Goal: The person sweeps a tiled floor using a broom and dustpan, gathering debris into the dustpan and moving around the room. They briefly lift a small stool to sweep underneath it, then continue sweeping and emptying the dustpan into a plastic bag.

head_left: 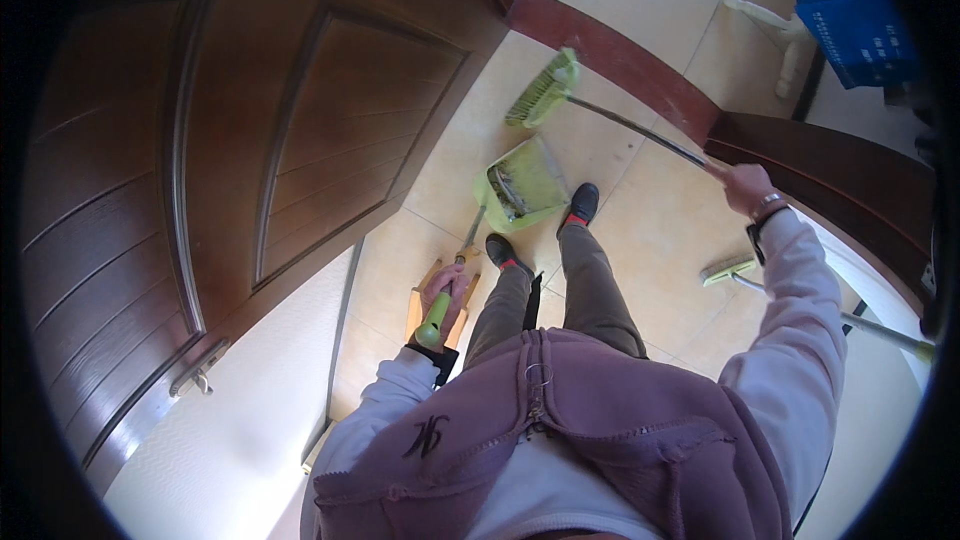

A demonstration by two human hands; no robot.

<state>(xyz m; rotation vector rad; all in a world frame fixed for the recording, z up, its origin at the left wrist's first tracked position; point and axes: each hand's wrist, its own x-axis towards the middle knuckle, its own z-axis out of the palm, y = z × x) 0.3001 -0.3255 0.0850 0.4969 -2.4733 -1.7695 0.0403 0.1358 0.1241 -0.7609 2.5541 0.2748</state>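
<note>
My left hand (446, 290) is closed round the handle of a long-handled green dustpan (548, 178), whose pan rests on the tiled floor in front of my feet with dark debris inside. Out to the right, my right hand (748, 187) grips the metal pole of a broom (543, 88). The broom's green head, bristles toward the left, is beyond the dustpan, near the dark red threshold. From this view I cannot tell whether the bristles touch the floor.
A brown panelled door (250, 130) stands at the left. The red threshold (620, 55) crosses the doorway ahead. A small wooden stool (420, 308) sits by my left hand. Another green brush head (728, 270) lies at the right. A blue bag (860, 35) is at the far right.
</note>
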